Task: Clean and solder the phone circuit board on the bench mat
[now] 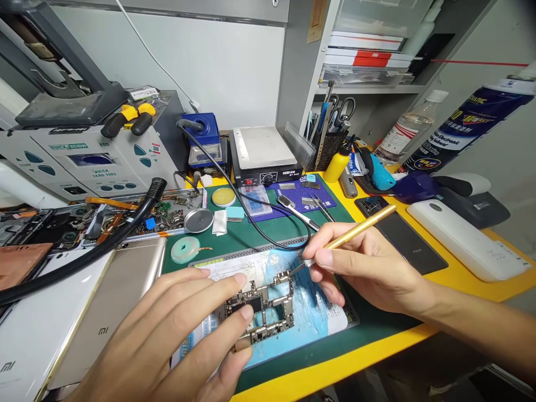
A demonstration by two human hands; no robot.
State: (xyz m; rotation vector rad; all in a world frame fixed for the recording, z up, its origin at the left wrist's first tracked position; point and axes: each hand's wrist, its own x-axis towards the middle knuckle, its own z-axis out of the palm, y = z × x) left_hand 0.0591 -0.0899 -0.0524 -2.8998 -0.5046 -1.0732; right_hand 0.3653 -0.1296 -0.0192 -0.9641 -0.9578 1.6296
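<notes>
A phone circuit board (288, 306) with cut-out openings lies on a blue and white work pad (310, 329). My left hand (184, 324) rests over the board's left part, fingers spread, fingertips touching it and hiding some of it. In my right hand (355, 262) is a thin gold-coloured pen-like tool (362, 226), pinched between thumb and fingers. The tool's fine metal tip points down left at the board's upper right corner; whether it touches cannot be told.
Left are phones (104, 312), a thick black hose (104, 248) and a rework station (94, 162). Behind stand a blue soldering station (203, 139) and a heating plate (266, 153). A toothbrush (297, 212) and cable (259, 234) lie behind the pad. A dark phone (402, 234) is right.
</notes>
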